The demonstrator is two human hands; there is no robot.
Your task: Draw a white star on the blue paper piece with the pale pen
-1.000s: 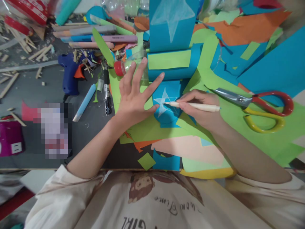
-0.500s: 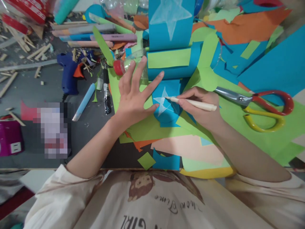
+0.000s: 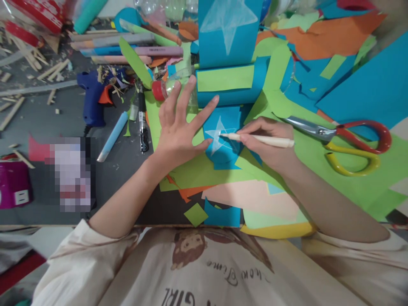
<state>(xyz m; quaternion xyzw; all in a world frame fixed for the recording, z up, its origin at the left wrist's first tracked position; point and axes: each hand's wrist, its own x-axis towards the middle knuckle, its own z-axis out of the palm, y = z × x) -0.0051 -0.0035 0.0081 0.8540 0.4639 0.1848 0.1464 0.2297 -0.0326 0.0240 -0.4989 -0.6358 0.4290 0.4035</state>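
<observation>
imo the small star [image 3: 219, 126] on the blue paper [image 3: 227, 160] looks roughly half filled, left side whitish, right points mostly just outline, with the right hand [image 3: 273, 155] pinching a cream pen [image 3: 276, 140] over it and the left hand [image 3: 178, 132] alongside, fingers spread.

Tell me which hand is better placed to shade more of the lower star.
Probably the right hand: it holds the pen, with the tip at the lower star. The left hand, spread open beside that star, holds no pen.
</observation>
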